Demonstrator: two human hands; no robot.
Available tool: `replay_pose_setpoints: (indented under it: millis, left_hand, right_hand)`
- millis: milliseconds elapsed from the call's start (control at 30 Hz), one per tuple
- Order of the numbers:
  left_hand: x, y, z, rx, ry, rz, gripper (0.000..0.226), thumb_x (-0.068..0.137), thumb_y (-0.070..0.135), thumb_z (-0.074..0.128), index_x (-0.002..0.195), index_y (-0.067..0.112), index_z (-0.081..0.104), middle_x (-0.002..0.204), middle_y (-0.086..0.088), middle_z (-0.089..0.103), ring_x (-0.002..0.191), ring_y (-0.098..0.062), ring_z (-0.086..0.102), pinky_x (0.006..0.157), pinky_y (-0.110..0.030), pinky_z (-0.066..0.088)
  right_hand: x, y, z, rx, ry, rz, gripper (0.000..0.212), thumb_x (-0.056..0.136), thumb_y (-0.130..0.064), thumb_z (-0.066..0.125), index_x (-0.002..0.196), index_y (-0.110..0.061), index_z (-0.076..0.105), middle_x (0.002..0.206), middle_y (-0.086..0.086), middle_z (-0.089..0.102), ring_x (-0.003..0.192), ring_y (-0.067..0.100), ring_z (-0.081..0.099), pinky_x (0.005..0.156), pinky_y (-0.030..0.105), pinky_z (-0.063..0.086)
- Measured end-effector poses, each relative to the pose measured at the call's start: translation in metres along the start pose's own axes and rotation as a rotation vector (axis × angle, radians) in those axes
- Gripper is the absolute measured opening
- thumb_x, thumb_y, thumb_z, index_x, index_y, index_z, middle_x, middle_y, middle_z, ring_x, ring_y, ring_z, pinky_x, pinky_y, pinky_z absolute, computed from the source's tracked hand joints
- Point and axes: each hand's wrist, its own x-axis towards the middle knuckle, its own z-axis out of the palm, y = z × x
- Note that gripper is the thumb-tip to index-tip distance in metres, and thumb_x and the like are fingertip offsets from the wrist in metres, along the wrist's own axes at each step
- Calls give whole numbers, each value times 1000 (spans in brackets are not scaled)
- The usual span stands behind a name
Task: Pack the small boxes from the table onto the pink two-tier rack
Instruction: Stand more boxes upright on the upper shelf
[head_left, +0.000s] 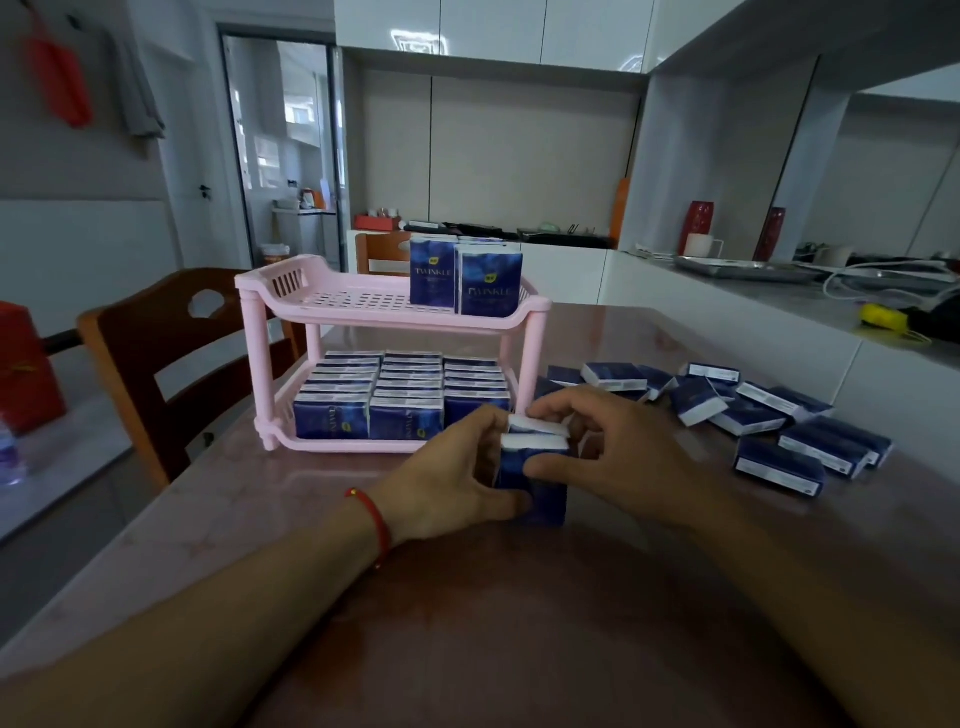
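Meanwhile loose boxes (scattered) lie right of the pink rack.

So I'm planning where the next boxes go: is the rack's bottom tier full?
Looks full. The bottom tier shows three rows of blue boxes front to back with no gap visible; the top tier is mostly bare.

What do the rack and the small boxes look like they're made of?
Pink rack: looks like moulded plastic with a smooth matte finish, judging by its slotted shelves and one-piece posts.
Small boxes in both hands: likely soft film-wrapped packs rather than stiff card; glossy blue wrap, white ends.
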Motion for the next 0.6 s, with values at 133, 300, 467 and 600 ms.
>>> replay_pose_setpoints:
  millis: [133, 300, 467, 600]
  left_hand:
    - [-1, 1, -4, 33, 22, -21, 54, 76, 8, 84, 120, 12, 53, 116, -15, 69, 106, -32, 67, 89, -47, 57]
    - [-2, 2, -10, 16, 48, 2, 51, 74, 6, 85, 116, 11, 55, 112, -7, 73, 101, -22, 71, 92, -44, 57]
    - [-6, 10, -25, -2, 103, 131, 46, 74, 6, 84, 110, 10, 56, 109, -9, 73, 100, -25, 71, 89, -50, 58]
    - [-10, 26, -41, -59, 133, 231, 49, 75, 2, 81, 117, 12, 58, 115, -4, 71, 106, -20, 69, 90, -41, 58]
  right_hand:
    - [2, 1, -3, -69, -62, -12, 52, 77, -50, 77, 124, -29, 66, 112, -21, 64, 100, -5, 60, 82, 9, 48]
    - [6, -2, -5, -11, -103, 41, 39, 85, -37, 77, 121, -28, 67, 110, -14, 69, 97, 6, 67, 84, 31, 59]
    - [21, -30, -19, 16, -166, 64, 32, 83, -32, 78, 113, -34, 65, 104, -12, 71, 95, 6, 69, 85, 35, 61]
    - [37, -73, -35, -132, -151, -7, 32, 79, -37, 79, 108, -35, 67, 99, -17, 67, 90, 2, 66, 80, 33, 61]
